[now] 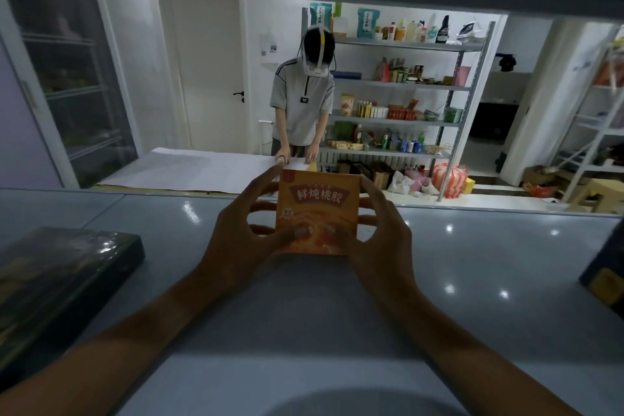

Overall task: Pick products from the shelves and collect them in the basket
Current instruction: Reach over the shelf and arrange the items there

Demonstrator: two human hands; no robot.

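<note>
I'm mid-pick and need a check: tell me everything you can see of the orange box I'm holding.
The orange cardboard box is squarish, with a dark red banner of pale Chinese characters across its upper front and a food picture below. It looks closed and undamaged. It stands upright, front toward the camera, over the glossy grey shelf surface; whether its base rests there is unclear. The left hand and right hand grip its sides, thumbs pressing the lower front.
</note>
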